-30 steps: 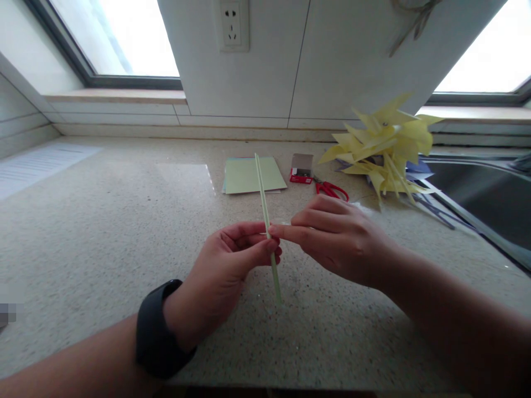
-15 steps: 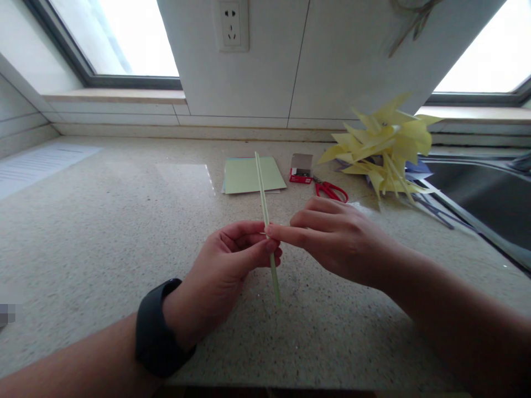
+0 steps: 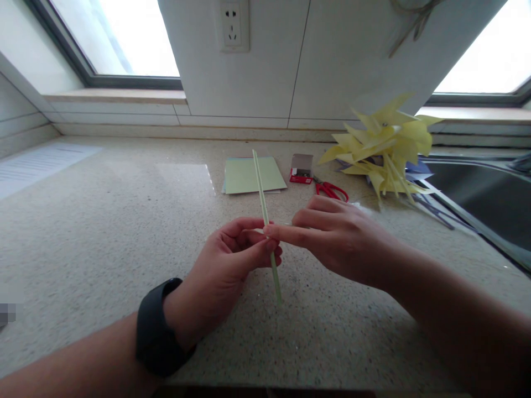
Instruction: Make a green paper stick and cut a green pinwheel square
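A thin pale green straw (image 3: 260, 188) stands tilted above the speckled countertop (image 3: 103, 232), its top leaning away from me. My left hand (image 3: 224, 271), with a black band on the wrist, pinches the straw near its middle between thumb and fingers. My right hand (image 3: 332, 235) meets it from the right, the fingertips pressed against the straw at the same spot. Whether a small thing sits between the right fingertips is hidden.
Pale green paper sheets (image 3: 244, 176) lie behind the straw. To their right are a small red box (image 3: 301, 169), red-handled scissors (image 3: 331, 190) and a heap of yellow paper pinwheels (image 3: 385, 146). A sink (image 3: 477, 190) is at far right; a printed sheet (image 3: 37, 166) lies far left.
The straw's top has tipped slightly to the left and both hands have shifted a little; the grip is the same.
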Available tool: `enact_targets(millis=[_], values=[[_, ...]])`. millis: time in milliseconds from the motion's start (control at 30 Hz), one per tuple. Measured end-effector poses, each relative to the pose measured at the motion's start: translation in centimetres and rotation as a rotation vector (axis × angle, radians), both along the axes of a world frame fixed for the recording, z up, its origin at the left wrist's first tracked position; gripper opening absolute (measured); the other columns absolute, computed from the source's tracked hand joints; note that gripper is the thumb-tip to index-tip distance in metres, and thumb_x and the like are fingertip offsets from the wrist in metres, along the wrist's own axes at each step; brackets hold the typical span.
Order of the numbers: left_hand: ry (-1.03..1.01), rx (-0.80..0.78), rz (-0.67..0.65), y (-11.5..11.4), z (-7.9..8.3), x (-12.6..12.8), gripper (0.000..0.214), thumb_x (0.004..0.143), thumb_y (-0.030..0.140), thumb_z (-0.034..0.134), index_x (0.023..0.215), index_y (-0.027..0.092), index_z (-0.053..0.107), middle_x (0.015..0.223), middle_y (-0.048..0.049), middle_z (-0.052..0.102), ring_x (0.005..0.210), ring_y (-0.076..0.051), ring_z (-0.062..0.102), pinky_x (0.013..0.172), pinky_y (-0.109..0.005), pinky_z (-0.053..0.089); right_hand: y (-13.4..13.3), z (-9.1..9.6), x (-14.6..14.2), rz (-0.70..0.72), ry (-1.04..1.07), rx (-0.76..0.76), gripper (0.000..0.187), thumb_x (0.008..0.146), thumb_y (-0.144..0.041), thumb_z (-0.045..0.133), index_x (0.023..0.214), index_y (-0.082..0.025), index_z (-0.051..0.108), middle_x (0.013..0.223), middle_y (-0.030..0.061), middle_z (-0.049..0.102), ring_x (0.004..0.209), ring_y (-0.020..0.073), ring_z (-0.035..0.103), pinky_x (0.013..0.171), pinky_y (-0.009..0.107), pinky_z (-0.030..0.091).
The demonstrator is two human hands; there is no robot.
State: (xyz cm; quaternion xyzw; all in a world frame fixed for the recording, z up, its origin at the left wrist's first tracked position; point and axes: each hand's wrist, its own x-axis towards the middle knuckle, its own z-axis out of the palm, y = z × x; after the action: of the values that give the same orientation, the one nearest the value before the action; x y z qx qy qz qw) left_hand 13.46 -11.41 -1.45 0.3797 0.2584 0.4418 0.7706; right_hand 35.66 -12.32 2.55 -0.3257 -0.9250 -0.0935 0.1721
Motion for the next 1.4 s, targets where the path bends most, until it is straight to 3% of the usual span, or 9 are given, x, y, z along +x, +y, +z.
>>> enact_targets(millis=[400,700,967,1400], values=[[0.011,-0.004,-0.015,-0.11,0.08,-0.06,0.026,0.079,0.014,0.083,0.101,0.021,0.071,0.083,0.0012,0.078,0.073,-0.012,0.073,0.073,-0.024,0.057,0.25,-0.28,0.00,0.017,0.025,0.006,0.042,0.102,-0.012,0.048,0.139,-0.030,0.056,0.083,0.0008,0.062,0.076,0.0180,0.043,0.066,0.032,0.030],[0.017,-0.004,-0.019,-0.24,0.17,0.01,0.026,0.077,0.015,0.084,0.099,0.020,0.071,0.081,0.0015,0.077,0.072,-0.012,0.072,0.071,-0.023,0.057,0.07,-0.09,0.01,-0.023,-0.046,-0.019,0.051,0.101,-0.010,0.046,0.145,-0.036,0.050,0.084,0.0008,0.061,0.078,0.0197,0.043,0.065,0.033,0.028],[-0.026,-0.030,-0.073,-0.25,0.28,-0.06,0.021,0.082,0.013,0.080,0.100,0.022,0.074,0.085,0.0008,0.077,0.079,-0.012,0.072,0.080,-0.026,0.059,0.48,-0.58,0.04,0.051,0.098,0.052,0.042,0.100,-0.010,0.049,0.140,-0.024,0.051,0.086,0.0023,0.065,0.078,0.0187,0.048,0.071,0.033,0.038],[-0.079,-0.097,-0.131,-0.18,0.80,-0.03,0.021,0.083,0.014,0.079,0.103,0.021,0.077,0.090,-0.0019,0.080,0.078,-0.012,0.074,0.077,-0.023,0.059,0.39,-0.29,-0.16,0.052,0.082,0.084,0.034,0.100,-0.012,0.052,0.130,-0.026,0.060,0.085,0.0001,0.068,0.076,0.0179,0.047,0.069,0.031,0.035]])
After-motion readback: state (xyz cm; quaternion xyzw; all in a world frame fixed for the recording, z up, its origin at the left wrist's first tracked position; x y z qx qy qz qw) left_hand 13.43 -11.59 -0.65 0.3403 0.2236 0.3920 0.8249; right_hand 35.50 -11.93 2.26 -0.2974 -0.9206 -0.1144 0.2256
